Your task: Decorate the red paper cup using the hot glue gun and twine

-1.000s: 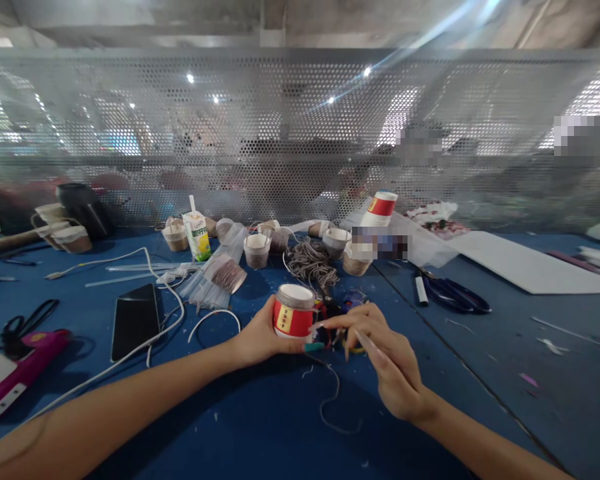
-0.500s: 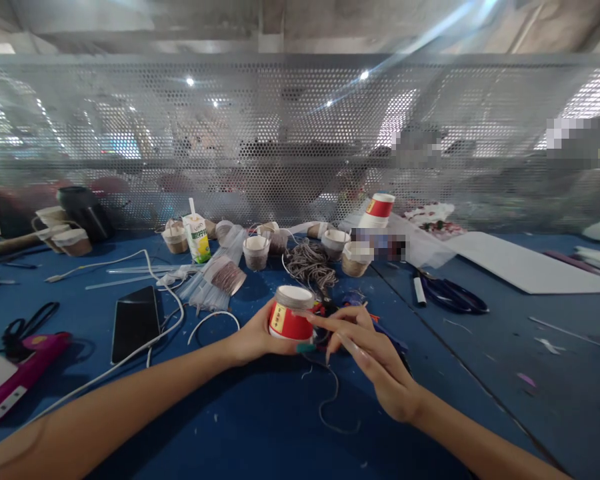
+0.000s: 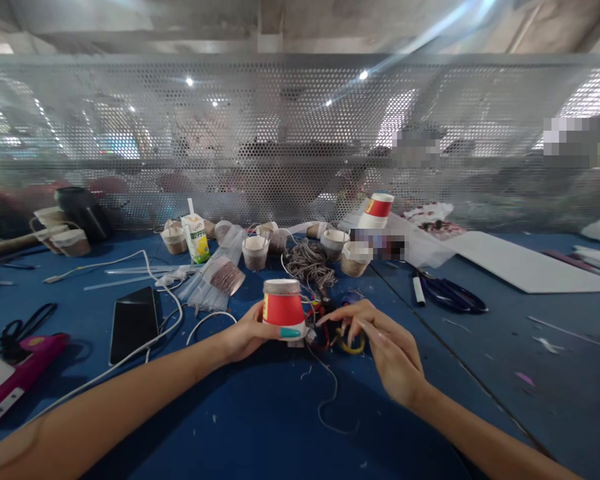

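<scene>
The red paper cup (image 3: 283, 309) is held upside down, near the middle of the blue table (image 3: 260, 427), and twine appears to be wound round its upper band. For the winding to sit well, the cup is best kept steady by the left hand while the cord is fed taut and close against the turn above, so that no red shows between turns; slack in the loose cord (image 3: 330, 400) lying on the table in front should be taken up bit by bit, not pulled in a rush.

The left hand (image 3: 247, 330) is closed round the cup from its left side, thumb across the front near the lower rim, with the forearm laid across the table from the lower left. The right hand (image 3: 380, 340) is brought in from the lower right, fingers curled and pinched just beside the cup's lower rim, over a small heap of coloured bands (image 3: 337, 333); whether a strand is actually pinched between the fingertips cannot be told. Behind the cup lies a tangle of brown twine (image 3: 310, 263), and to the right a pair of scissors (image 3: 453, 293)
</scene>
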Available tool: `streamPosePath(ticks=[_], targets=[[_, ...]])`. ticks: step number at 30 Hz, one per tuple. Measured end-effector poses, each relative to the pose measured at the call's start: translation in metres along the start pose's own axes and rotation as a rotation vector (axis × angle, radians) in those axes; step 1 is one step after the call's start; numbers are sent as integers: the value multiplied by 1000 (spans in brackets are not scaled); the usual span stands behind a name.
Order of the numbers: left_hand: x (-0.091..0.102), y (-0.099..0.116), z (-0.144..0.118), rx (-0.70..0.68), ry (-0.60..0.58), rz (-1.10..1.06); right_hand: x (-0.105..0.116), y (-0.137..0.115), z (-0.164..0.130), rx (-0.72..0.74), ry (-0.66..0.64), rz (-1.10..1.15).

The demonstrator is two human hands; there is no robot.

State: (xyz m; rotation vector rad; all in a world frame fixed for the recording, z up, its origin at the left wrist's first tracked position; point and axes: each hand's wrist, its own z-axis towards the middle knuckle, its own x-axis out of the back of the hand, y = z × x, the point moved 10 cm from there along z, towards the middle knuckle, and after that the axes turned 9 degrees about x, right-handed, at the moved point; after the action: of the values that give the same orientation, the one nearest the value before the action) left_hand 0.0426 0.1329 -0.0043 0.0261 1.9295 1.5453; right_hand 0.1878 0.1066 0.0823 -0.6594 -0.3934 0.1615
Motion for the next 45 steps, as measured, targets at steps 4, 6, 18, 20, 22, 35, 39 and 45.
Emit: streamPosePath(ticks=[4,6,18,20,22,35,39,45], targets=[[-3,0,1,-6,-15,29,-31,-2,-6,-73,-283,45],[-5,0,1,-10,-47,33,-40,-2,-9,-116,-355,77],[-16,0,-2,27,-177,43,11,18,2,-205,217,230],[-15,-1,-1,24,-174,31,18,14,2,-144,287,242],[-12,-1,0,13,-155,20,11,11,3,-139,229,262],[-8,-4,1,24,-38,146,-58,1,-15,-324,-308,392],[-7,-1,-1,4,-20,106,-42,9,-14,-321,-149,378],[-14,4,-3,-10,-93,46,-22,21,-12,-322,-14,334]])
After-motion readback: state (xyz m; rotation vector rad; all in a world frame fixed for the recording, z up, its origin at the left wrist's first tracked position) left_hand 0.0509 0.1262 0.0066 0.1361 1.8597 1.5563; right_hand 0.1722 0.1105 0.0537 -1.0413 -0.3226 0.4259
